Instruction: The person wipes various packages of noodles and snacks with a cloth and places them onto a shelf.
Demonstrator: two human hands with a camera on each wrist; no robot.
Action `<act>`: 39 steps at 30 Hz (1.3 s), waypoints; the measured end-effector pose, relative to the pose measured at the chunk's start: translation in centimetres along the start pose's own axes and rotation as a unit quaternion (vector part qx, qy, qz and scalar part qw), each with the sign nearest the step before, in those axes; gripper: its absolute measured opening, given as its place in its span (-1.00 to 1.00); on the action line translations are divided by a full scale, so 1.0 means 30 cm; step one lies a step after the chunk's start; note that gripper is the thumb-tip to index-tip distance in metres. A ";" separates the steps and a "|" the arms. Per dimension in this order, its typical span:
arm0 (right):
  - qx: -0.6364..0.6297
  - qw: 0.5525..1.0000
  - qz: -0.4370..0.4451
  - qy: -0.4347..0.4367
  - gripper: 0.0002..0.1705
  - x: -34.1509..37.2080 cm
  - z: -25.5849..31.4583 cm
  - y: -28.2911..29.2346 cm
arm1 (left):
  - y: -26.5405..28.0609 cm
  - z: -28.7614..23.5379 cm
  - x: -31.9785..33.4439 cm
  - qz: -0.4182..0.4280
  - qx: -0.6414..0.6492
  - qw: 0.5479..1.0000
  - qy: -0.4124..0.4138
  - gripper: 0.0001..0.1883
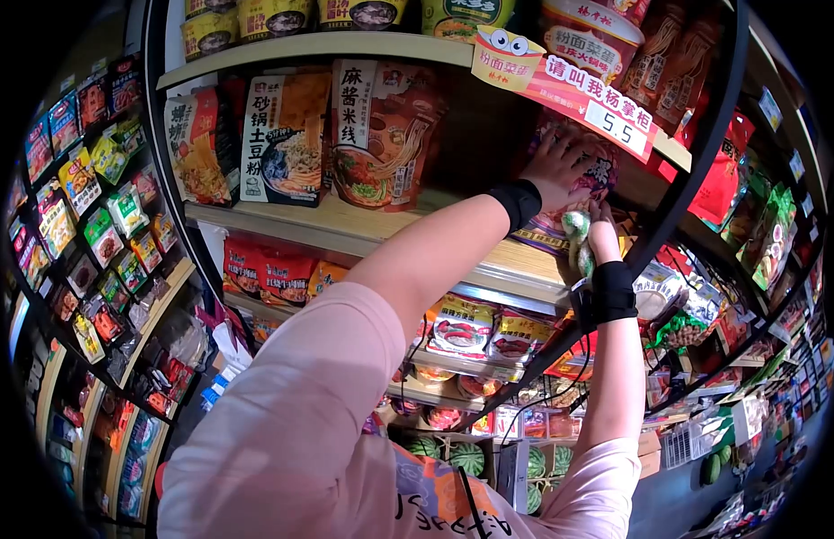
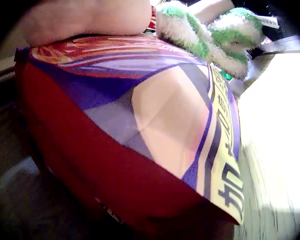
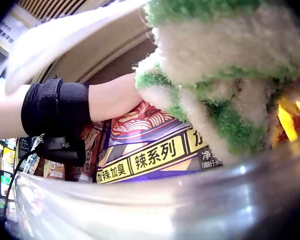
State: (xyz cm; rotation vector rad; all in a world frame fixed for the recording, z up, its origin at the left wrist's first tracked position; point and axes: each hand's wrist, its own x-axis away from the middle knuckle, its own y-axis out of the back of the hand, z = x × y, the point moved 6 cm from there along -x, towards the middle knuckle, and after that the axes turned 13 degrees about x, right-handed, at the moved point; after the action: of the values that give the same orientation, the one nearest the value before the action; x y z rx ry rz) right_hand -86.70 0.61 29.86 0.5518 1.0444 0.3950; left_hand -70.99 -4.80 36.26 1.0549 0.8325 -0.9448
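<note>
In the head view, a purple noodle bag [image 1: 604, 177] is seen on the shelf [image 1: 489, 260], towards its right end and below a pink price sign [image 1: 583, 101]. The left hand [image 1: 559, 171] is laid over it with the fingers spread and nearly straight, so the bag seems steadied rather than gripped. By the right hand [image 1: 604, 238] a fluffy green-and-white cloth [image 1: 575, 232] is held just beside the bag. The step in hand is judged to be a wiping-down, with the bag braced for it.

In the left wrist view, the bag's red side is shown close up. Part of the left hand is rested along its upper edge, and the cloth is seen beyond; whether bag and cloth touch cannot be told.

In the right wrist view, the cloth is bunched before the lens (the right fingers are hidden by it, so the tightness of the hold cannot be told). For the next move, a light stroke of the cloth would seem to be called for, with the bag braced gently, since its wrapper looks easily creased.
</note>
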 end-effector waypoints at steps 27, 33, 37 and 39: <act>0.209 0.978 0.002 0.019 -0.32 0.300 0.245 0.189 | 0.119 -0.148 0.004 0.134 0.032 0.985 0.103 -0.37; 0.195 0.981 0.000 0.021 -0.30 0.325 0.228 0.192 | 0.274 -0.182 0.073 0.121 0.056 0.986 0.102 -0.44; 0.186 0.982 -0.017 0.040 -0.29 0.355 0.268 0.217 | 0.410 -0.146 0.167 0.047 0.104 0.987 0.117 -0.43; 0.170 0.984 -0.006 0.044 -0.30 0.372 0.302 0.236 | 0.499 -0.119 0.229 0.012 0.142 0.978 0.150 -0.44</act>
State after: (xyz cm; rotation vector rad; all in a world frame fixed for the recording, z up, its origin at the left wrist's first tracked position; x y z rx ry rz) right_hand -73.93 10.25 29.83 0.8383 1.2090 0.2325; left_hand -55.05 0.10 33.98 1.4788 0.9465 -0.9134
